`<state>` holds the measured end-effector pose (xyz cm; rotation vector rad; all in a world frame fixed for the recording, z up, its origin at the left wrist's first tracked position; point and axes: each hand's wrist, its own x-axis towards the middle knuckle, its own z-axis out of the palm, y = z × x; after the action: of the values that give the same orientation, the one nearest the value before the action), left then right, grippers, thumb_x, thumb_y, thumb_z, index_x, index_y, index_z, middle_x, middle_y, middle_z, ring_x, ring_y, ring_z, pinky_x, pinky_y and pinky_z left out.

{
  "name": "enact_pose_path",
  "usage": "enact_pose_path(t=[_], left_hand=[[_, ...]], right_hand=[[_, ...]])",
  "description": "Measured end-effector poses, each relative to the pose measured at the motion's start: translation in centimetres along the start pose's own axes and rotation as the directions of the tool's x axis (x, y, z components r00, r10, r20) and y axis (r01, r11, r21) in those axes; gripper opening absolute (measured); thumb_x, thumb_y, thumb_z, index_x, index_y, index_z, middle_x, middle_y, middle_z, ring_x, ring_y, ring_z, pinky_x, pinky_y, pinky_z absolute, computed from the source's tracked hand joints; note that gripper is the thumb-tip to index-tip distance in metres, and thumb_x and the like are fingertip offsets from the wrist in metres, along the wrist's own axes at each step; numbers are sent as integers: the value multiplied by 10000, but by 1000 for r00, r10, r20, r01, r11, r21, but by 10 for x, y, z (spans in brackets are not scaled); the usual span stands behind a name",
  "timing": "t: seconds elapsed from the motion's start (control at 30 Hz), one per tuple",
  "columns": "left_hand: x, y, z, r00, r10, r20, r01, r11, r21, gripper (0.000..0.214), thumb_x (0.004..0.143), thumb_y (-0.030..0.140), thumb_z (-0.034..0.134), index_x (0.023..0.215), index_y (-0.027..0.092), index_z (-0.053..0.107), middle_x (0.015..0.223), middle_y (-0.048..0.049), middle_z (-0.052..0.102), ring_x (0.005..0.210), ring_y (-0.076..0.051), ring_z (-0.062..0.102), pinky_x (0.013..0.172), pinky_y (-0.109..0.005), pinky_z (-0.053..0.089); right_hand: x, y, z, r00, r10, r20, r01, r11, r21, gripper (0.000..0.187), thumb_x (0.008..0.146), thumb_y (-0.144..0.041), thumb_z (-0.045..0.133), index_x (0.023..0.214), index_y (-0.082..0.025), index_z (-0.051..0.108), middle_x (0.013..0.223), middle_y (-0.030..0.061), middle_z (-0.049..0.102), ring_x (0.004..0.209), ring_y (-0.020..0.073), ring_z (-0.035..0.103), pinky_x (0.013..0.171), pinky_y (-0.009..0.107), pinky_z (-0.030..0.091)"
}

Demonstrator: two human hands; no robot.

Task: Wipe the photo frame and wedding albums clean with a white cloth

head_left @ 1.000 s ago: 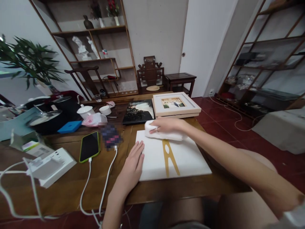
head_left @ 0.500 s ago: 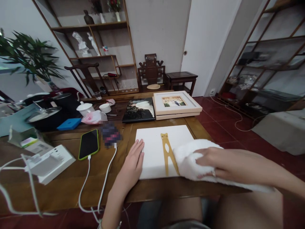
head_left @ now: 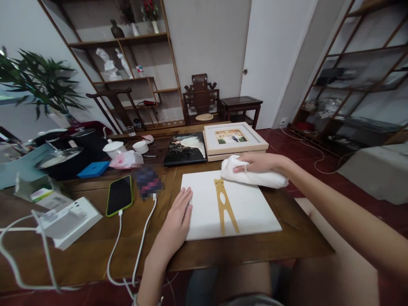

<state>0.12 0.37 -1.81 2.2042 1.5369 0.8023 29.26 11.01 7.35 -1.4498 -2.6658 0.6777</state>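
A white board (head_left: 204, 204) lies flat near the front edge of the wooden table, with a gold cat-headed, long-legged figure (head_left: 220, 206) on its face. My left hand (head_left: 178, 214) rests flat over the board's left edge, fingers stretched out and close together. Beyond the board's upper right part, my right hand (head_left: 256, 162) grips a bunched white cloth (head_left: 270, 179), fingers pressed into it. The cloth covers the board's far right corner and hangs past its edge.
Behind the board lie a dark photo panel (head_left: 185, 148) and a stack of pale photo frames (head_left: 236, 138). To the left are a phone (head_left: 120, 195) on a cable, a white power strip (head_left: 76, 223), a blue box (head_left: 93, 169), a teapot (head_left: 114, 148) and a pan (head_left: 60, 159).
My right hand has moved the white cloth from the board's near right side to its far right corner, uncovering the near right corner. My left hand has stayed in place.
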Motion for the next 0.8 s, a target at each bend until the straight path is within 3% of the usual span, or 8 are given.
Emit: enact_pose_path(t=[0.13, 0.3, 0.43, 0.57, 0.7, 0.8], left_hand=[[0, 1, 0, 1000, -10, 15, 9, 1000, 13, 433, 914, 284, 326, 1290, 119, 464, 1410, -108, 411, 1347, -194, 287, 1116, -417, 245], [0, 0, 1, 1000, -16, 16, 16, 1000, 12, 432, 914, 279, 322, 1290, 119, 464, 1411, -106, 409, 1348, -196, 284, 1117, -418, 246], [0, 0, 2, 1000, -15, 16, 15, 1000, 17, 437, 913, 277, 322, 1291, 105, 459, 1415, -116, 401, 1348, -201, 282, 1116, -427, 247], [0, 0, 2, 1000, -16, 13, 16, 1000, 24, 441, 913, 279, 321, 1291, 96, 458, 1412, -117, 405, 1350, -193, 280, 1119, -414, 239], [0, 0, 1, 1000, -16, 20, 16, 1000, 19, 443, 912, 279, 316, 1293, 101, 458, 1412, -112, 406, 1349, -190, 280, 1118, -407, 240], [0, -1, 0, 1000, -13, 23, 13, 1000, 19, 453, 912, 285, 315, 1288, 79, 462, 1410, -127, 406, 1348, -193, 282, 1119, -397, 239]], right_hand=[[-19, -10, 6, 996, -44, 79, 40, 997, 59, 416, 821, -549, 463, 913, -181, 633, 1000, 80, 642, 906, 255, 568, 751, 297, 407], [-85, -48, 25, 955, -180, 236, 157, 981, 111, 218, 841, -384, 511, 826, -211, 642, 825, 33, 616, 865, 206, 562, 749, 279, 410], [-112, -62, 32, 954, -135, 267, 107, 988, 115, 128, 825, -302, 545, 800, -238, 653, 818, 27, 606, 792, 179, 567, 691, 257, 414], [-85, -43, 23, 959, -144, 244, 105, 980, 167, 308, 835, -472, 493, 877, -215, 657, 880, 37, 617, 910, 216, 556, 787, 277, 407], [-34, -16, 11, 994, -22, 103, 14, 996, 83, 442, 802, -571, 463, 947, -190, 634, 1006, 80, 622, 929, 263, 551, 781, 298, 401], [-6, -7, 10, 999, 23, -33, -23, 1000, 5, 416, 821, -547, 427, 896, -183, 613, 977, 93, 623, 898, 265, 552, 752, 296, 394]])
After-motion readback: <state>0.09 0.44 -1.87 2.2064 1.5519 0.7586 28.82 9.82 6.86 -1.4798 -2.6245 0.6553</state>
